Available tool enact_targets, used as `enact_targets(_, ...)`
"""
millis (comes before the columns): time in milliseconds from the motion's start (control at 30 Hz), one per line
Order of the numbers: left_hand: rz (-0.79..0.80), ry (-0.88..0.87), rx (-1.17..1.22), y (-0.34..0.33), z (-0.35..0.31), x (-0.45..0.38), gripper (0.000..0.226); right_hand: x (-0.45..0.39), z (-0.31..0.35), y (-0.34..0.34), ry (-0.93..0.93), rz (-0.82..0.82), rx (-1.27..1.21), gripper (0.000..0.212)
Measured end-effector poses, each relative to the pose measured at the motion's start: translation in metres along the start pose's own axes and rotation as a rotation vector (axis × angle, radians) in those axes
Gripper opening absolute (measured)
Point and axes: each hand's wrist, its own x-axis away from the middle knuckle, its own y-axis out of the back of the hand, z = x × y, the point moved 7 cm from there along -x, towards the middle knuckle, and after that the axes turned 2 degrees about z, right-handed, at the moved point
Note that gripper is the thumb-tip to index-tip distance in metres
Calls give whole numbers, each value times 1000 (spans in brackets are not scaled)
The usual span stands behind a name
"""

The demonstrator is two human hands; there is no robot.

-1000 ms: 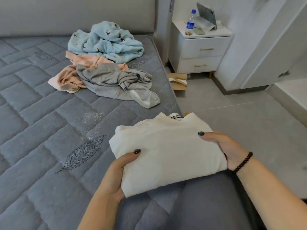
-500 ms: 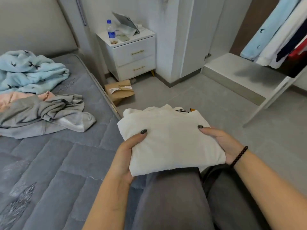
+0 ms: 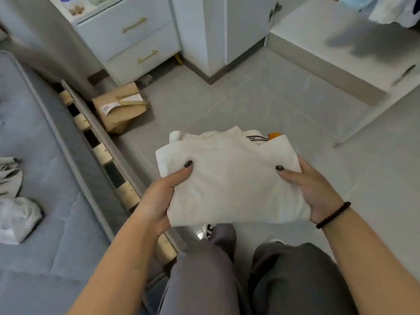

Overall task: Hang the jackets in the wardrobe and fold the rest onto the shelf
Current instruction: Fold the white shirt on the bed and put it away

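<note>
Cream cotton, a folded rectangular top (image 3: pixel 231 185), sits level between the left hand (image 3: pixel 159 201) and the right hand (image 3: pixel 311 192) above the grey tiled floor (image 3: pixel 272 105), each grip pinching a side edge with the thumb on top and the fingers hidden underneath. To carry it well I'd keep both edges pinched and the bundle flat so the fold holds. I'd then lay it on the white low shelf (image 3: pixel 318 48) beneath the hanging pale blue and white clothes (image 3: pixel 391 7).

Open floor (image 3: pixel 261 103) ahead; cardboard box (image 3: pixel 119 108) lies left.
</note>
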Motion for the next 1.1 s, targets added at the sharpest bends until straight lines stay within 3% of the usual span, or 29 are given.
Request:
enact_targets(167,-99,44,-56,-21,-34,-46,38,-34,41,15,-9,-22,-76,46)
enact_targets(400,-92,86,-128,-103,-116,-18,47,-1,154,25,-52,-101,-94,46)
enact_targets(800,168,-158,-260,-324,-327,99,49,111,468,46,185,-202,44,37)
enact_targets(1100,295,-339,-396,-445,-446,154,33,171,642,46,408,-263,139,37)
